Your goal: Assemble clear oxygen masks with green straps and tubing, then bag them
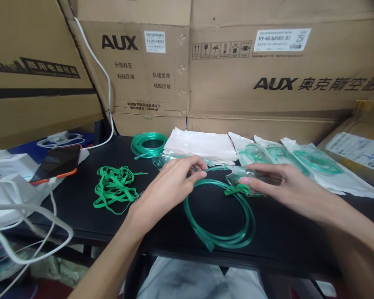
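Note:
Between thumb and fingers, my left hand (177, 178) pinches the end of a coiled green tube (220, 243), whose loops lie on the black table below both hands. My right hand (268, 178) is wrapped round a clear oxygen mask (233, 179) with a green elastic strap (237, 189) on it. A short stretch of tube runs from my left fingers to the mask's pale connector (237, 170); I cannot tell whether it is fully seated. Behind my left hand, more clear mask parts (157, 161) lie partly hidden.
Green elastic straps (115, 189) lie in a tangle at left, with another green tube coil (148, 145) behind. White pouches (201, 145) and bagged tube sets (318, 160) line the back. A phone (57, 162) and white cables (54, 218) occupy the left. Cardboard boxes (221, 91) stand behind.

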Demonstrator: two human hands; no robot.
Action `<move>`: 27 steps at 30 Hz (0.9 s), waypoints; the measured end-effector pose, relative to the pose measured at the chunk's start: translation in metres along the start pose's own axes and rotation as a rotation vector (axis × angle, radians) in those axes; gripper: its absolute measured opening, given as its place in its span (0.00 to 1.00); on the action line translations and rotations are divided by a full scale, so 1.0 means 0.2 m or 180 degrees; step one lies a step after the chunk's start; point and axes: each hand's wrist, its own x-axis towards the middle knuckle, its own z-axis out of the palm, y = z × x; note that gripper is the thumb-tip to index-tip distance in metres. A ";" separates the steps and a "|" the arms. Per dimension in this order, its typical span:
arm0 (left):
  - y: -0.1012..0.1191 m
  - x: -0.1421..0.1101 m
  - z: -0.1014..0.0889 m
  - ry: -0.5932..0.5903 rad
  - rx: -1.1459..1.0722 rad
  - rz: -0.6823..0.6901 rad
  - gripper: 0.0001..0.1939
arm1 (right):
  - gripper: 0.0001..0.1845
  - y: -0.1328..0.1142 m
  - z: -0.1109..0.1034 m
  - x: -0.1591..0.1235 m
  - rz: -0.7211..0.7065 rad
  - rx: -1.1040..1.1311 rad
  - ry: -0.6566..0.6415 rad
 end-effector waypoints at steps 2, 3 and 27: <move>0.00 0.00 0.00 0.0001 0.0031 0.0104 0.07 | 0.34 0.04 0.00 0.01 -0.0044 -0.0144 -0.0073; 0.00 0.00 0.00 0.0009 0.0057 0.0178 0.08 | 0.34 0.05 0.00 0.02 -0.0074 -0.0218 -0.0102; 0.03 0.00 0.05 -0.0002 -0.0186 0.0653 0.14 | 0.24 0.04 0.06 0.01 -0.0909 -0.0777 0.0220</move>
